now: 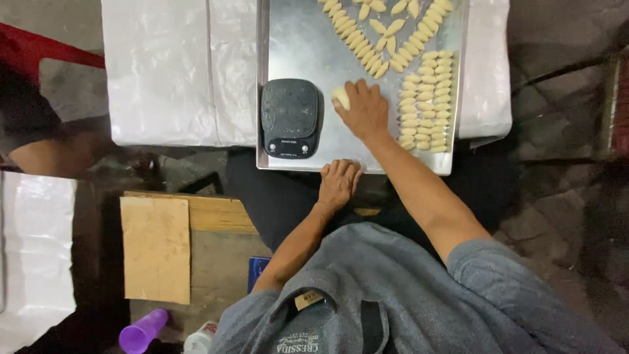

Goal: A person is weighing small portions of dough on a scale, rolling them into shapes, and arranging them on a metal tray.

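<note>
Grey sweatshirt [393, 295] fills bottom of view, nearest the lens. Counter [170, 72] under white plastic sheet carries a steel tray [301, 39]. Tray holds rows of pale dough pieces [426, 98] along its right side and a V-shaped run at top. Black kitchen scale [289, 118] sits on tray's near-left corner. Right hand [362, 108] lies palm-down on tray, fingers curled over one dough lump [341, 97] just beside the scale. Left hand [338, 182] rests loosely closed on tray's near edge, holding nothing visible. Cardboard sheet [156, 249] and purple bottle [143, 331] sit lower left.
</note>
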